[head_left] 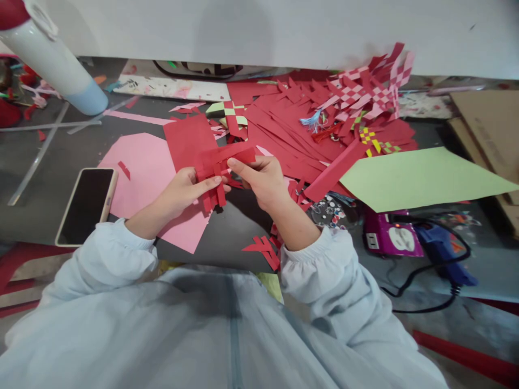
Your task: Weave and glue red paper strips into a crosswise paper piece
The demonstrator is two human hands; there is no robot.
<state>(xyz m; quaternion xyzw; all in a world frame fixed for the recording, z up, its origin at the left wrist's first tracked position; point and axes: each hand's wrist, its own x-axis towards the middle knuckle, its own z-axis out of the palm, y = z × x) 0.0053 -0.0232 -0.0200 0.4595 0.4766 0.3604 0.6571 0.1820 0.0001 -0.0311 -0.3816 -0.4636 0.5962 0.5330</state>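
Between my two hands is a piece of red paper strips [211, 168] crossing one another, with loose strip ends hanging down. My left hand [187, 189] pinches its lower left side, thumb on top. My right hand [261, 175] is closed on a strip at the upper right, thumb pressed over it. Fingers beneath the paper are partly hidden. Under and beside my left hand lie a pink paper sheet [138, 162] and a red paper sheet [188, 138]. Just beyond, a woven red and green paper piece [234, 118] rests on the table.
A phone [86, 208] lies at left, below a white and blue bottle [60, 65]. Red strips [279, 135] and woven pieces [357, 94] pile up at the back. At right are a green sheet [421, 178], a blue glue gun [444, 254] with its cable, and cardboard [490, 121].
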